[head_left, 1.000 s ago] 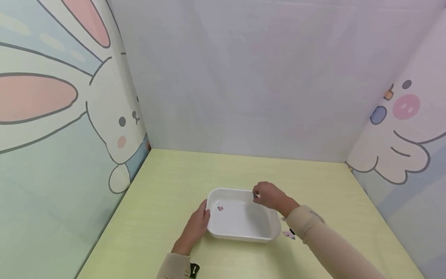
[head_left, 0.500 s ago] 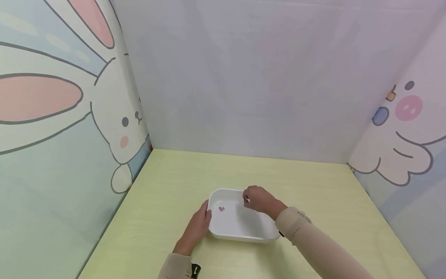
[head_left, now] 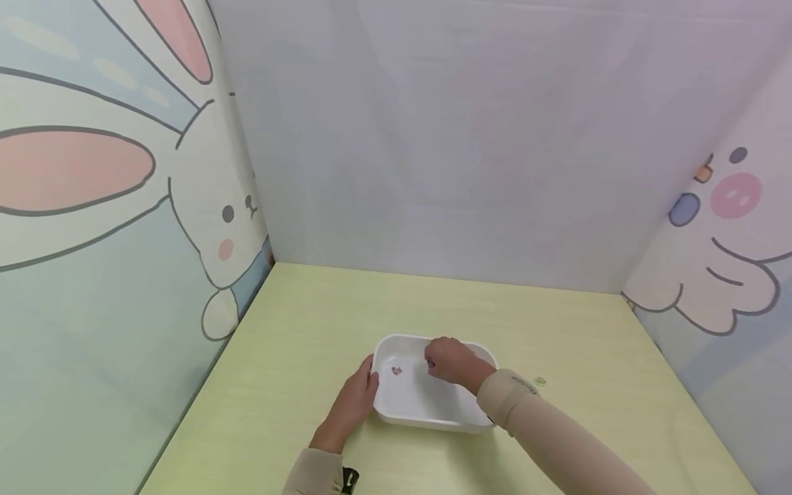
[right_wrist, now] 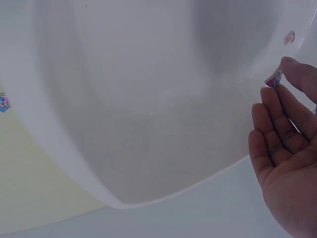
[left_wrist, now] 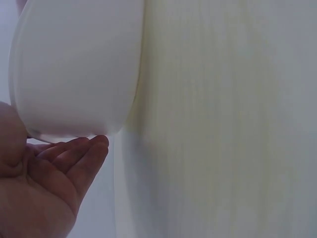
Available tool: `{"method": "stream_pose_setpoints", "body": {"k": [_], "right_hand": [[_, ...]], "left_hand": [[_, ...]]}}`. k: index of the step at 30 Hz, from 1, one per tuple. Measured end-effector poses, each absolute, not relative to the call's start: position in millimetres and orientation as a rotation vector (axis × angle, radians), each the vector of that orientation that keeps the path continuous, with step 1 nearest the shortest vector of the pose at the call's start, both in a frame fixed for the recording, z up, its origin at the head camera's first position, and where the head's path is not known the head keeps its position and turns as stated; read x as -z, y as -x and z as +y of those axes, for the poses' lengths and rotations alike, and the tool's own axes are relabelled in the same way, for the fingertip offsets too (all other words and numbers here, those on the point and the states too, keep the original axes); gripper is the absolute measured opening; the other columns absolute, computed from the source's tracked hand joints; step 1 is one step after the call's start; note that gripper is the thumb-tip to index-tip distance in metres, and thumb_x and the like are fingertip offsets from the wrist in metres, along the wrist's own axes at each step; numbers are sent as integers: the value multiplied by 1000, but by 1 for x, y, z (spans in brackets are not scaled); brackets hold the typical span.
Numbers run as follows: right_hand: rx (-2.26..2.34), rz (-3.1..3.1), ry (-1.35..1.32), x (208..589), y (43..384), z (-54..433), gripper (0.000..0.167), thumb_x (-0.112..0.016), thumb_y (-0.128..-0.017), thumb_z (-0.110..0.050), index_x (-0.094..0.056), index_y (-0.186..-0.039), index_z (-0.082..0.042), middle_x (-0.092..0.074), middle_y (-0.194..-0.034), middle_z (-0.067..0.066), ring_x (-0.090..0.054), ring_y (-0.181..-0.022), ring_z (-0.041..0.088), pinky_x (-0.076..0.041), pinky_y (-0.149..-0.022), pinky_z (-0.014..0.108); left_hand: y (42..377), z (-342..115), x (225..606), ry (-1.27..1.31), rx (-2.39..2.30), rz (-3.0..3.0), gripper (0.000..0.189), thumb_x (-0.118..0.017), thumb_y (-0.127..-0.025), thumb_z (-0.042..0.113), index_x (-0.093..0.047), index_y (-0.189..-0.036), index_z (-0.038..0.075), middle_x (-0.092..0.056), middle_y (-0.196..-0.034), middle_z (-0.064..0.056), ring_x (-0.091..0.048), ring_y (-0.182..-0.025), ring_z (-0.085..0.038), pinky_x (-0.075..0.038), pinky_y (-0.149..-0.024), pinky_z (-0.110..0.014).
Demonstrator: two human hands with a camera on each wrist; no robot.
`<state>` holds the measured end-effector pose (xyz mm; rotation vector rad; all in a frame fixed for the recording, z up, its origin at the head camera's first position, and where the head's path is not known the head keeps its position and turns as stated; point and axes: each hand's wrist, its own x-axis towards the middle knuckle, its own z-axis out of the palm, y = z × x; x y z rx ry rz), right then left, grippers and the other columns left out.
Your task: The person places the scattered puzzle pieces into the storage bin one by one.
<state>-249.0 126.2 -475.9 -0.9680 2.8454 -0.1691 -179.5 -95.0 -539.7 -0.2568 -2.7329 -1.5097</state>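
A white rectangular plastic tray [head_left: 402,399] sits on the table in the head view. My left hand [head_left: 351,404] holds its left end, thumb at the rim and fingers against the outer wall, as the left wrist view also shows. Over the inside of the tray is my right hand [head_left: 456,361]. Between its thumb and index finger it pinches a small, flat, colourful printed piece [right_wrist: 274,80], best seen in the right wrist view. A similar small piece [head_left: 397,370] lies on the tray floor towards the left end.
A greenish small piece [head_left: 540,381] lies on the pale yellow table [head_left: 346,295] right of the tray. Another printed piece [right_wrist: 4,102] shows beyond the rim in the right wrist view. Walls with cartoon animals stand left and right, a plain pale wall behind.
My right hand has moved left and down into the tray with the pinched piece. The left hand keeps its hold on the tray. The view has shifted slightly.
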Motion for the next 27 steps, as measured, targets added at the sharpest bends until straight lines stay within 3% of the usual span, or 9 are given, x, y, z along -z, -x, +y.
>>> {"method": "stream_pose_setpoints", "body": {"k": [20,27], "right_hand": [[-57,2808,1220,494,255,112,24,-69,-78,-3,-53,-63,-11,-46,-61,-3,-42,-56,15,-44,-56,32],[-155,2823,1261,505,257,108,19,-69,-81,-5,-61,-66,-13,-47,-62,-3,-42,-56,14,-44,-55,29]], "left_hand": [[180,-93,540,245,1524,-2738,43,-42,-104,12,-38,-146,0,-52,-137,-22,-51,-122,-36,-40,-101,-54],[181,-93,540,258,1535,-2727,44,-42,-104,11,-38,-146,-1,-52,-136,-22,-53,-119,-35,-41,-100,-54]]}}
